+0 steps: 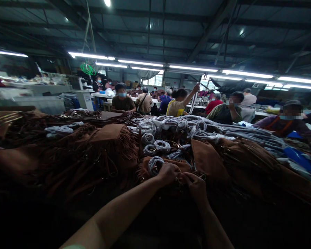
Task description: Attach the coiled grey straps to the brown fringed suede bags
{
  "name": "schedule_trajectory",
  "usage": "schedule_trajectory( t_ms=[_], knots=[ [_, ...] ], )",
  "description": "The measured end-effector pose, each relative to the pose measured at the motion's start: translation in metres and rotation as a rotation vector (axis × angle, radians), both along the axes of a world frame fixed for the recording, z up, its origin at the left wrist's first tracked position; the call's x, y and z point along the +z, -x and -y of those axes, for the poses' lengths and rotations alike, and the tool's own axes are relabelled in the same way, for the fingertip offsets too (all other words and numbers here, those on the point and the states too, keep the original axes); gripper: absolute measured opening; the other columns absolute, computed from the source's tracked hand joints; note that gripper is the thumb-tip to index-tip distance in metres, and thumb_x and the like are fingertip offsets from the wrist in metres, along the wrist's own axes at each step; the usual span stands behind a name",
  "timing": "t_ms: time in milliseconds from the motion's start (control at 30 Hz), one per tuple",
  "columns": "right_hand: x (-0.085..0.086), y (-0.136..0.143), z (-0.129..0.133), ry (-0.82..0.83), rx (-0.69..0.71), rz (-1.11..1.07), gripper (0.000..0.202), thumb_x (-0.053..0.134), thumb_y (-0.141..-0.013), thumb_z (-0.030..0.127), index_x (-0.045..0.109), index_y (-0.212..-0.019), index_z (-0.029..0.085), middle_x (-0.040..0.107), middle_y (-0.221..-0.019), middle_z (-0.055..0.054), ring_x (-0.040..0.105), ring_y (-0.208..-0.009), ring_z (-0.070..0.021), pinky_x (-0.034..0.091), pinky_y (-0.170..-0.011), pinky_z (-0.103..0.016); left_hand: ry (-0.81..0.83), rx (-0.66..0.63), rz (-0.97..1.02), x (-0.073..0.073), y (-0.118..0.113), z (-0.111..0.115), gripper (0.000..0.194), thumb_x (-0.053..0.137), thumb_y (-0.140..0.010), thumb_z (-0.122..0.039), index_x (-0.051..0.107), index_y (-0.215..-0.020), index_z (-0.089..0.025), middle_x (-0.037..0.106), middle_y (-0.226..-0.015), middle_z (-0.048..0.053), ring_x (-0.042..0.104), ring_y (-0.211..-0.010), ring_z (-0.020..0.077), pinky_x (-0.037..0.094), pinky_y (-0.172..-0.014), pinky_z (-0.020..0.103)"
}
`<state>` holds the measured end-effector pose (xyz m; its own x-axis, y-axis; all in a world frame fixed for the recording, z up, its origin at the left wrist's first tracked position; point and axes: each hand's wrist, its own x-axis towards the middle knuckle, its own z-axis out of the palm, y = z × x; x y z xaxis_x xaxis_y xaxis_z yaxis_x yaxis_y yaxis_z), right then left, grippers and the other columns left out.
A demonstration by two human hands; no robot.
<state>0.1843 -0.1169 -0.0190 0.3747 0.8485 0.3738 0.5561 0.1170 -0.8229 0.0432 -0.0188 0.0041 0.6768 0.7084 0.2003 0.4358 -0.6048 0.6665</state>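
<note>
In the lower middle, my left hand (168,173) and my right hand (196,186) meet with their fingertips pinched close together. The small thing between the fingers is too dark to make out. Under and just beyond them lies a brown fringed bag (144,166). A coil wrapped in grey-white plastic (151,165) rests on the bag, right beside my left hand. Close to my right fingers is a small metal ring (203,176). Another brown bag flap (208,157) stands just past my right hand.
Brown fringed bags (107,133) are heaped to the left, with more brown pieces (251,162) to the right. Wrapped coils (162,146) and long grey wrapped strips (238,132) cover the middle. Co-workers sit beyond; one person (180,102) holds up a pale strip.
</note>
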Motion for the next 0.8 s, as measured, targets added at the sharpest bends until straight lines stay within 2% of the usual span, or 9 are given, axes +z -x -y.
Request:
schedule_trajectory(
  t_ms=[133, 267, 400, 433, 500, 567, 633, 700, 800],
  knots=[
    [-0.002, 0.000, 0.000, -0.030, 0.020, 0.121, 0.027, 0.056, -0.081, 0.040, 0.074, -0.088, 0.020, 0.073, -0.092, -0.008, 0.067, -0.085, -0.0243, 0.051, -0.076, -0.034, 0.069, -0.027, 0.005, -0.002, -0.001, 0.001, 0.022, 0.060, -0.076, -0.030, 0.076, -0.086, -0.018, 0.072, -0.075, 0.002, 0.064, -0.071, 0.0145, 0.045, -0.066, 0.022],
    [-0.002, 0.001, 0.002, -0.041, 0.002, 0.190, 0.032, 0.052, -0.083, 0.043, 0.073, -0.089, 0.019, 0.072, -0.094, -0.010, 0.066, -0.089, -0.0248, 0.051, -0.079, -0.035, -0.081, -0.017, -0.023, 0.012, 0.003, 0.004, 0.019, 0.061, -0.077, -0.027, 0.075, -0.086, -0.017, 0.072, -0.079, 0.005, 0.064, -0.080, 0.0179, 0.045, -0.079, 0.027],
    [-0.001, 0.001, 0.004, 0.006, -0.030, 0.234, 0.034, 0.050, -0.086, 0.044, 0.071, -0.094, 0.019, 0.072, -0.097, -0.009, 0.066, -0.091, -0.0238, 0.051, -0.081, -0.035, -0.346, 0.112, -0.053, 0.035, 0.037, -0.011, 0.027, 0.065, -0.076, -0.030, 0.070, -0.101, -0.019, 0.069, -0.101, 0.008, 0.057, -0.103, 0.0240, 0.039, -0.096, 0.034],
    [0.000, 0.002, 0.003, 0.012, -0.029, 0.254, 0.034, 0.049, -0.087, 0.043, 0.070, -0.096, 0.019, 0.071, -0.099, -0.009, 0.066, -0.093, -0.0234, 0.051, -0.082, -0.035, -0.364, 0.133, -0.100, 0.040, 0.050, -0.019, 0.035, 0.066, -0.075, -0.033, 0.068, -0.107, -0.019, 0.067, -0.106, 0.008, 0.055, -0.107, 0.0251, 0.038, -0.098, 0.036],
    [0.004, 0.006, 0.003, 0.002, -0.040, 0.313, 0.035, 0.047, -0.088, 0.040, 0.067, -0.105, 0.016, 0.069, -0.105, -0.010, 0.065, -0.097, -0.0227, 0.051, -0.084, -0.035, -0.315, 0.082, -0.228, 0.045, 0.072, -0.034, 0.046, 0.069, -0.071, -0.037, 0.064, -0.114, -0.020, 0.065, -0.111, 0.008, 0.055, -0.108, 0.0255, 0.040, -0.096, 0.035],
    [0.009, 0.016, 0.002, -0.009, -0.050, 0.409, 0.038, 0.045, -0.090, 0.038, 0.062, -0.116, 0.016, 0.065, -0.115, -0.011, 0.063, -0.100, -0.0221, 0.051, -0.083, -0.034, -0.254, 0.031, -0.320, 0.044, 0.086, -0.046, 0.046, 0.067, -0.070, -0.034, 0.064, -0.114, -0.020, 0.065, -0.112, 0.007, 0.057, -0.105, 0.0239, 0.043, -0.092, 0.032],
    [0.015, 0.033, 0.002, -0.013, -0.043, 0.549, 0.041, 0.044, -0.092, 0.037, 0.056, -0.126, 0.018, 0.059, -0.124, -0.011, 0.060, -0.105, -0.0228, 0.052, -0.081, -0.033, -0.230, 0.068, -0.369, 0.041, 0.089, -0.052, 0.040, 0.063, -0.071, -0.025, 0.065, -0.111, -0.021, 0.067, -0.108, 0.007, 0.060, -0.101, 0.0225, 0.045, -0.087, 0.029],
    [0.020, 0.053, 0.003, -0.011, -0.014, 0.705, 0.042, 0.048, -0.091, 0.036, 0.052, -0.130, 0.023, 0.054, -0.130, -0.010, 0.057, -0.110, -0.0243, 0.053, -0.079, -0.033, -0.222, 0.148, -0.396, 0.040, 0.085, -0.052, 0.033, 0.060, -0.071, -0.021, 0.069, -0.103, -0.020, 0.069, -0.101, 0.008, 0.062, -0.095, 0.0227, 0.047, -0.082, 0.029],
    [0.022, 0.076, 0.004, -0.021, 0.013, 0.862, 0.049, 0.057, -0.085, 0.032, 0.048, -0.134, 0.028, 0.046, -0.138, -0.009, 0.055, -0.113, -0.0265, 0.054, -0.075, -0.032, -0.225, 0.184, -0.392, 0.046, 0.075, -0.046, 0.024, 0.060, -0.072, -0.026, 0.072, -0.090, -0.017, 0.070, -0.090, 0.009, 0.063, -0.087, 0.0234, 0.046, -0.075, 0.029]
  ],
)
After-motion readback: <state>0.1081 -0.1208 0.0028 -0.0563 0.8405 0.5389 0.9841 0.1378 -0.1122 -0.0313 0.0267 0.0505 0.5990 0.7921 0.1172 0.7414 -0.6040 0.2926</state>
